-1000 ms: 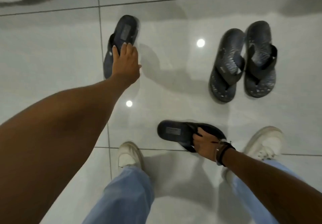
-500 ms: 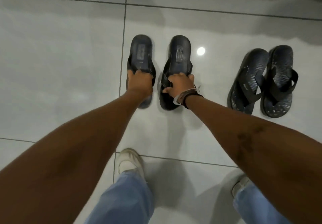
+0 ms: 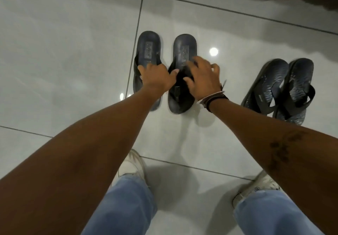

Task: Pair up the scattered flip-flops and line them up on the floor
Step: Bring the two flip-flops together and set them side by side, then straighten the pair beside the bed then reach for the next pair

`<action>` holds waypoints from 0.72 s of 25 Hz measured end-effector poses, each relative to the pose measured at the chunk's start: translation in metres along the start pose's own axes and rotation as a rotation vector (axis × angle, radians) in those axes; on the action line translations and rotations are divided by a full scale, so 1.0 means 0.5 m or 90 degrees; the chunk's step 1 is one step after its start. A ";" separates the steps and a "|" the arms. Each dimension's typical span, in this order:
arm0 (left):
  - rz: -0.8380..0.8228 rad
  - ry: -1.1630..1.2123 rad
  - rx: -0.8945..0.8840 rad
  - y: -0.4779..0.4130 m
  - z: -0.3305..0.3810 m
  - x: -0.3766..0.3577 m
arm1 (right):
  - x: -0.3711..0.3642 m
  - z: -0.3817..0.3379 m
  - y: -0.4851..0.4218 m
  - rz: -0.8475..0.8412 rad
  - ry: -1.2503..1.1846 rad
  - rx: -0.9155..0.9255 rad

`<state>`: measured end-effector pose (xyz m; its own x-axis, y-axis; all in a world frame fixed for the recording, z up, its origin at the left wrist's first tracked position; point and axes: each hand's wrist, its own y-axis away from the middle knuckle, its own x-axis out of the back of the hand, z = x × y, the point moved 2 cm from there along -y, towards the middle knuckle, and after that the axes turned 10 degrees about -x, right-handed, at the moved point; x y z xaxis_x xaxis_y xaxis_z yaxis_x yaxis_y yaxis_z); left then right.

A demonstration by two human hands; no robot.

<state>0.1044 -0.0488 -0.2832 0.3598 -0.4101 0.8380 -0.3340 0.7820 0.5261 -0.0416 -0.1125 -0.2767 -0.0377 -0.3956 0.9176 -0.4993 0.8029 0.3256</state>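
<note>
Left hand (image 3: 155, 78) is closed on the strap of the left flip-flop (image 3: 149, 49); right hand (image 3: 203, 77), fingers spread, is laid over its mate (image 3: 184, 48) just beside. Second pair (image 3: 279, 88) is set rightward on floor (image 3: 64, 51).

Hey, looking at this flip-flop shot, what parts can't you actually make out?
All from the head view:
- Left flip-flop: its strap and toe end are covered by the left hand and forearm.
- Right flip-flop: its strap is mostly under the right hand; the fingers are motion-blurred, so contact is unclear.
- Heel labels on both: too small to read.
- Patterned pair: strap logo too small.
- White sneakers: partly hidden by jeans and arms.
</note>
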 end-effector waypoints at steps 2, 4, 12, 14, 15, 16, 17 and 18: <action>-0.029 -0.020 0.037 -0.011 0.025 -0.001 | 0.008 0.068 -0.039 -0.078 0.035 -0.174; -0.024 -0.013 0.065 -0.015 0.041 -0.004 | -0.003 0.128 -0.062 -0.248 0.117 -0.264; 0.096 0.033 0.165 -0.092 -0.100 0.130 | -0.022 0.131 -0.077 -0.281 0.201 -0.297; 0.096 0.019 0.203 -0.125 -0.156 0.166 | -0.035 0.130 -0.084 -0.261 0.206 -0.298; 0.093 0.020 0.218 -0.141 -0.178 0.176 | -0.041 0.130 -0.088 -0.258 0.209 -0.301; 0.088 0.028 0.230 -0.153 -0.192 0.181 | -0.044 0.132 -0.090 -0.260 0.213 -0.307; 0.083 0.037 0.238 -0.161 -0.199 0.181 | -0.045 0.133 -0.091 -0.261 0.223 -0.310; 0.081 0.048 0.241 -0.167 -0.202 0.179 | -0.044 0.133 -0.093 -0.258 0.235 -0.309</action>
<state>0.2524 -0.1034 -0.2667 0.3523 -0.2750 0.8946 -0.6727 0.5902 0.4464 -0.0754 -0.1707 -0.3272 0.4054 -0.5963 0.6929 0.0305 0.7663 0.6417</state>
